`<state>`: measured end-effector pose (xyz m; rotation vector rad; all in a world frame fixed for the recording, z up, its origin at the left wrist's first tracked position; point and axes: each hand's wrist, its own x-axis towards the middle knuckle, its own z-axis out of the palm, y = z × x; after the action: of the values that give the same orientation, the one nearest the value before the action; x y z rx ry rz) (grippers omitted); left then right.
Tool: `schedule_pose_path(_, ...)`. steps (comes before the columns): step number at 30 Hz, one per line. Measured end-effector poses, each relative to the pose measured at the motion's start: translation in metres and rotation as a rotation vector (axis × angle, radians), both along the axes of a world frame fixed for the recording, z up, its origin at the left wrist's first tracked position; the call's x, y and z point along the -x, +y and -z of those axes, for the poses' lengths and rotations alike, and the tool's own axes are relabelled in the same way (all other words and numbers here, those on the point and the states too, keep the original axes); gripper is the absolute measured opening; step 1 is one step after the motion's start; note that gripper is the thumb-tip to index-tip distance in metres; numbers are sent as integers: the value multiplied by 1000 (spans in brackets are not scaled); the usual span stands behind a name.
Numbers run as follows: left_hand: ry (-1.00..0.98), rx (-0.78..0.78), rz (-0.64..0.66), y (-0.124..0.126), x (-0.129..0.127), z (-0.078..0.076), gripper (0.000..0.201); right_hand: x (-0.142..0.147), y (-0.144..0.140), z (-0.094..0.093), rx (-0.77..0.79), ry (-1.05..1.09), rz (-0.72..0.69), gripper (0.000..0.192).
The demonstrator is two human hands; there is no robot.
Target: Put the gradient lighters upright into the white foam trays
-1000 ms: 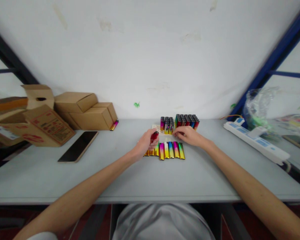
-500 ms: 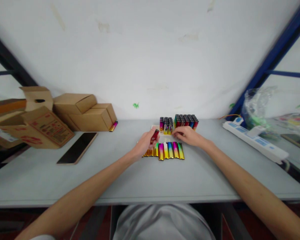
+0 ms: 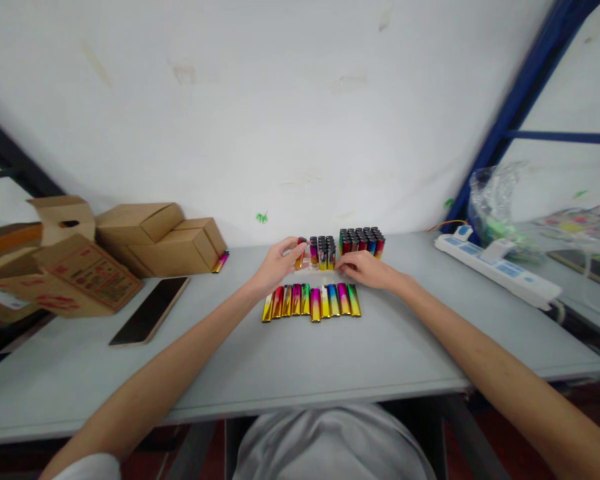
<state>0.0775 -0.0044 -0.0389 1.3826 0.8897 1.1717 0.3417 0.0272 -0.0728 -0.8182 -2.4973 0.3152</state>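
My left hand (image 3: 279, 265) is closed on a lighter (image 3: 299, 257), gold below and red above, held upright just left of a standing block of lighters (image 3: 323, 255) with black tops. These stand in what looks like a pale, clear tray (image 3: 314, 272). My right hand (image 3: 364, 268) rests at the right side of this block, its fingers curled together against it; what they grip is hidden. Nearer to me, a row of shiny lighters (image 3: 315, 308) in gold and mixed colours lies flat on the table.
Behind my right hand stands a larger block of lighters (image 3: 362, 240). Cardboard boxes (image 3: 170, 250) and a phone (image 3: 149, 312) are on the left, with a loose lighter (image 3: 221, 261) by the boxes. A white power strip (image 3: 497, 270) and a plastic bag (image 3: 500, 207) are on the right.
My left hand has lifted from over the flat row, moved up beside the standing block, and turned its lighter upright. The row's left part now shows. My right hand keeps its place by the block.
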Motion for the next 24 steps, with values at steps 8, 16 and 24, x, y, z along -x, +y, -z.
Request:
schedule_pose_path(8,240,-265,-206,34,-7,11,40,1,-1,-3,5,-2,-10,30)
schedule_pose_path(16,414,-486,-220,32,-6,16,33,3,-3,-4,9,4,1,30)
schedule_pose_path(24,511,-515,-212,37,-5,12,29,2,-3,-4,10,9,-1,29)
